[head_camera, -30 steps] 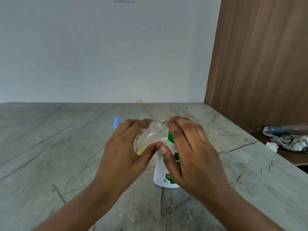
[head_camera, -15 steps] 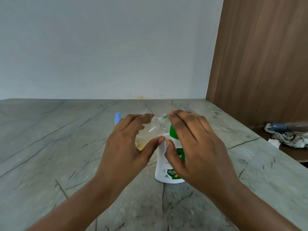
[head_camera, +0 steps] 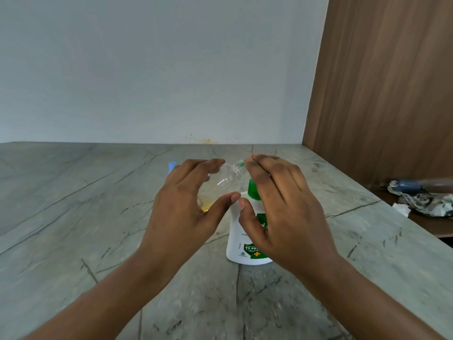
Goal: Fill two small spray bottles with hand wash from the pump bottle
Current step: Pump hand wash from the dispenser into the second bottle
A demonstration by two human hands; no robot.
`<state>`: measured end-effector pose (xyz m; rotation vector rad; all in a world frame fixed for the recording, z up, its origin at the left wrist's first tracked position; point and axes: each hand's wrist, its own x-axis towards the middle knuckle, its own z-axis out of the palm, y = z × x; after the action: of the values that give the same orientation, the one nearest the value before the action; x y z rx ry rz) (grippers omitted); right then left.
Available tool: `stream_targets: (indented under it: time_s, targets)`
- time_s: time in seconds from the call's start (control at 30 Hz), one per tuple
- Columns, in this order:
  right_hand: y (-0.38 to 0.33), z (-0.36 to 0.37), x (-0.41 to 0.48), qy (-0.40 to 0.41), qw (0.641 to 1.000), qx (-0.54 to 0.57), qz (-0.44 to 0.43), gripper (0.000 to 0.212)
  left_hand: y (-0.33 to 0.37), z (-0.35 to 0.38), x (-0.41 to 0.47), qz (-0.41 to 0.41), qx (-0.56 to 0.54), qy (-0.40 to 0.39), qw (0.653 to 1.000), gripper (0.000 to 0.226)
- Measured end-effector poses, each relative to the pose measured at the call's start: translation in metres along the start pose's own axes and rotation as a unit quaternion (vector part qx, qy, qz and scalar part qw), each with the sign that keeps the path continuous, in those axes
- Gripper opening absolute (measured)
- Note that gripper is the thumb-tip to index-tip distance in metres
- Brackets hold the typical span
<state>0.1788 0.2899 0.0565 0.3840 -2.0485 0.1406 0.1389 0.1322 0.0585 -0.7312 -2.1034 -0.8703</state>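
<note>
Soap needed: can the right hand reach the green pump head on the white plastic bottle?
Likely yes: the right hand is over the green pump head, nothing between; the left hand holds the clear small bottle beside it.

pump bottle [head_camera: 241, 244] label, "99.99"

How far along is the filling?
Done: clear bottle uncapped, a little yellow liquid inside. In hand: left hand tilts its neck to the pump bottle; right hand covers the pump. Left: most of this fill, then the second bottle; only a blue tip shows behind.
</note>
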Motion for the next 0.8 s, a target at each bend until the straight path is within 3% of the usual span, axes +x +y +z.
stream_targets:
  time_s: [0.8]
  targets:
    - [0.007,-0.005,0.007,0.003,1.000,-0.006,-0.015,0.041,0.004,-0.001,0.004,-0.005,-0.001,0.002,1.000,0.046]
